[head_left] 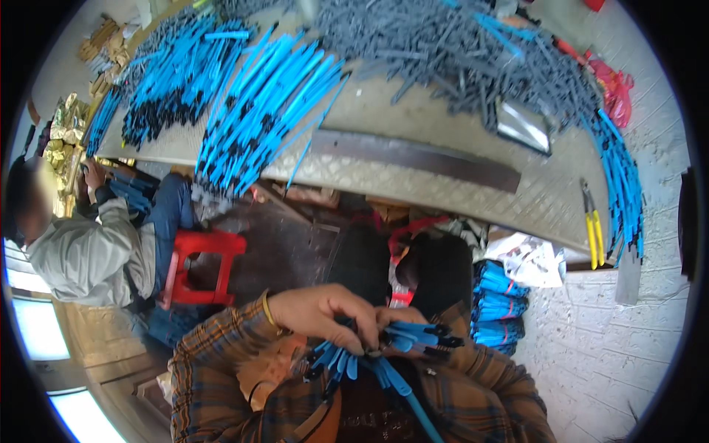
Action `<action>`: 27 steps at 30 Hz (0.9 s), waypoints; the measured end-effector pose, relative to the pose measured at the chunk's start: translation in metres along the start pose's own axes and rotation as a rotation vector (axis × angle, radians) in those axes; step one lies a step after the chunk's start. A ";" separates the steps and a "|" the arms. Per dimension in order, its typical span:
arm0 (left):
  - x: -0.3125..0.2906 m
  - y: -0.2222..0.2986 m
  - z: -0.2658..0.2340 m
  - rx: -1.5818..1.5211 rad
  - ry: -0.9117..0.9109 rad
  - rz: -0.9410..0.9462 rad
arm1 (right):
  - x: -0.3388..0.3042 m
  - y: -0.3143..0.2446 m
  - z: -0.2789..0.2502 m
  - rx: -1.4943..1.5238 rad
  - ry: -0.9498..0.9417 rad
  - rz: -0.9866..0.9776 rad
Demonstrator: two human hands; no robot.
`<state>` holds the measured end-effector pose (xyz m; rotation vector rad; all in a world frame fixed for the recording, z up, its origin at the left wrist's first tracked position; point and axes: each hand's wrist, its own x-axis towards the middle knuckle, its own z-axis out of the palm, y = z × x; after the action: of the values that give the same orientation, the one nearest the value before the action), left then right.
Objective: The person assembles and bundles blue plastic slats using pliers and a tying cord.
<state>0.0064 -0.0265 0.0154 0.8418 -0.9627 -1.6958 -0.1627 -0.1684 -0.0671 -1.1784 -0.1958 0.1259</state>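
Close to my body, both hands meet at a fanned bundle of slim blue strips with black ends (410, 340). My left hand (325, 314) is bent over the bundle from above, its fingers closed at the middle of the strips. My right hand (389, 319) grips the same bundle from the other side, its fingers partly hidden behind the strips. Blue ends spread out below my fingers, and one longer blue strip (415, 412) runs down toward my lap. Black ends point out to the right.
A long table (347, 103) carries heaps of blue strips (277, 103), grey pieces (443, 44), a dark flat bar (413, 159) and yellow-handled pliers (593, 225). Tied blue bundles (500, 306) are stacked below. At left, a person (92, 247) sits near a red stool (201, 262).
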 end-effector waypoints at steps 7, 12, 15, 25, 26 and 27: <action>-0.003 -0.003 0.001 0.000 0.094 -0.006 | 0.015 -0.022 -0.009 -0.196 -0.202 -0.067; -0.001 -0.002 -0.010 0.029 0.213 -0.036 | -0.004 -0.009 0.001 -0.064 0.104 0.101; 0.003 0.001 -0.015 0.015 0.213 -0.071 | -0.003 -0.011 0.002 0.036 0.222 0.132; 0.108 0.113 -0.075 0.477 0.699 0.171 | -0.010 0.012 -0.036 0.310 -0.043 0.064; 0.128 0.123 -0.102 0.994 0.806 0.276 | -0.011 0.007 -0.035 0.313 -0.072 0.117; 0.148 0.134 -0.126 1.332 0.856 0.367 | -0.011 0.005 -0.037 0.313 -0.094 0.168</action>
<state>0.1276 -0.2231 0.0644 1.8501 -1.4137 -0.0801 -0.1656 -0.2026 -0.0862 -0.8760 -0.1523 0.3478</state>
